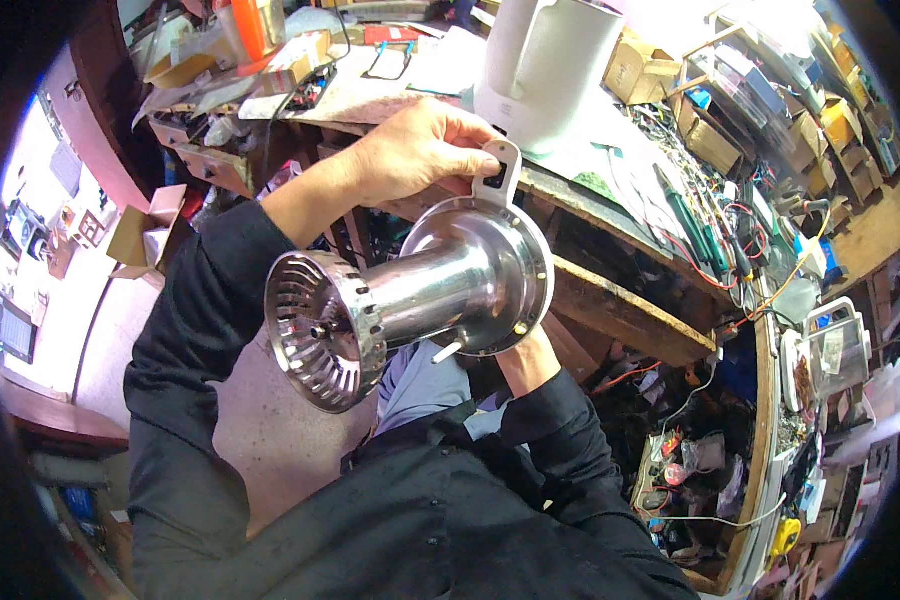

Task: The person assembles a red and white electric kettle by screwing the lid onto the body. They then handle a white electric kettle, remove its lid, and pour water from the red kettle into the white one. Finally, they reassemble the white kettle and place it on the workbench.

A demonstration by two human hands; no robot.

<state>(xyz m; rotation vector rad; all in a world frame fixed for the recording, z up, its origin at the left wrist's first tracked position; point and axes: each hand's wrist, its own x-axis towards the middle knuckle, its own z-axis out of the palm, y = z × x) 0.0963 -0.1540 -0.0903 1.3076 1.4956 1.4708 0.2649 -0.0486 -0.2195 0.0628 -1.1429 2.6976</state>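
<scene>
A shiny steel blender head [420, 290] is held up in front of me, tilted on its side. Its slotted metal cup [288, 290], with a small shaft in the middle, faces left toward me. A short white peg [448, 352] sticks out near its broad round flange. My left hand [410, 155] is closed, thumb and fingers pinching the white tab [496, 185] at the top of the flange. My right hand [530, 362] reaches up behind the flange from below; only its wrist side shows, and the fingers are hidden.
A white jug [545, 75] stands on the cluttered workbench just beyond the head. Green-handled pliers [692, 225], wires and small boxes lie to its right. A drawer front [630, 310] juts out below the bench edge. An open cardboard box [150, 230] sits at left.
</scene>
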